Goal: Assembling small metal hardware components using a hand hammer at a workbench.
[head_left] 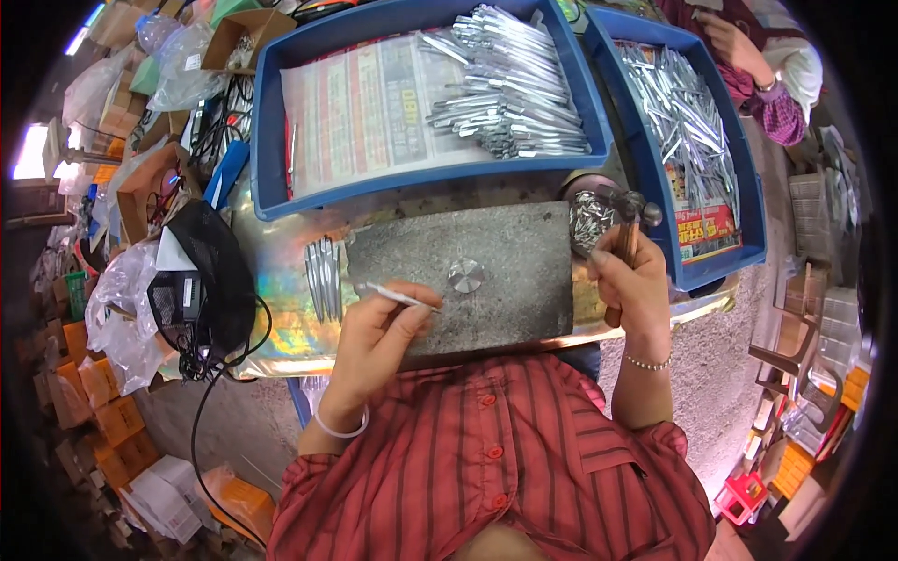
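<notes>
Slim metal strip [398, 296] is pinched between thumb and fingers of the left hand [374, 327], over the near-left part of a dark slab [402, 248], tip pointing toward the round steel disc [466, 275] but not reaching it. Might be half of a pair of tweezers, but it's too small and blurry for me to swear to that. Can't tell if the tip touches the slab either. Right hand [638, 280] is wrapped around a hammer [632, 202], head up beside the bowl of small metal pins [591, 217].

For handling, imo: pinch well back from the tip so no fingertip ends up near the disc, and level the strip, since anything that thin will probably rock or skid if it's tilted. A loose wrist on the hammer beats a death grip, and I'd watch that head near the bowl, easy to knock.

Desk [271, 245] has a shiny, rainbow-ish covering. Small row of matching strips [324, 280] left of the slab, a big blue tray [421, 179] with a heap of them behind it, another blue tray [716, 273] off to the right. Black mesh bag [220, 252] at the left end, clear plastic bags [122, 313] and cartons [120, 421] crammed beyond that. Someone else's hand [734, 47] shows at the top right, past the second tray.
</notes>
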`<action>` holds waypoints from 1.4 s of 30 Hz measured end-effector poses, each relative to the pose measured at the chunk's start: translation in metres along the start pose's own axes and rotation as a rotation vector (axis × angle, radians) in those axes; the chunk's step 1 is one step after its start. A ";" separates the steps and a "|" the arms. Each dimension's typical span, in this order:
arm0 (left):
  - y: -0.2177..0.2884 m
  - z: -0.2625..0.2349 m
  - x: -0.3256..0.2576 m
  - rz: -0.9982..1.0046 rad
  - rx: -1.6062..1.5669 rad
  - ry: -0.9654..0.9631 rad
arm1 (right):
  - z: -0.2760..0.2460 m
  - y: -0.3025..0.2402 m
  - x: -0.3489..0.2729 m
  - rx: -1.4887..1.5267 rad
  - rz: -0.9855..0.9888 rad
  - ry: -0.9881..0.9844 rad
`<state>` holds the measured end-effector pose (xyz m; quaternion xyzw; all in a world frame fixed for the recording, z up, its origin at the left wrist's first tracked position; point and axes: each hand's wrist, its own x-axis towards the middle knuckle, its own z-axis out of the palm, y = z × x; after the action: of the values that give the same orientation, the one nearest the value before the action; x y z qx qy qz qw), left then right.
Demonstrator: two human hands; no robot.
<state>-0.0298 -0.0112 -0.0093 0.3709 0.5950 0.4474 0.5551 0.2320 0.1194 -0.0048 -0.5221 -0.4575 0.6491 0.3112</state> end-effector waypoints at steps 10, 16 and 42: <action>0.006 0.036 0.021 -0.133 -0.899 -0.208 | 0.059 -0.010 -0.039 0.076 -0.047 -0.358; -0.002 0.036 0.017 -0.144 -1.016 -0.250 | 0.069 -0.021 -0.041 0.005 0.035 -0.417; -0.015 0.031 0.017 0.016 -0.849 -0.061 | 0.067 0.009 -0.028 0.126 -0.075 -0.357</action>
<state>0.0001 0.0035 -0.0281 0.1271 0.3384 0.6458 0.6725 0.1753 0.0730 0.0004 -0.3609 -0.4829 0.7466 0.2813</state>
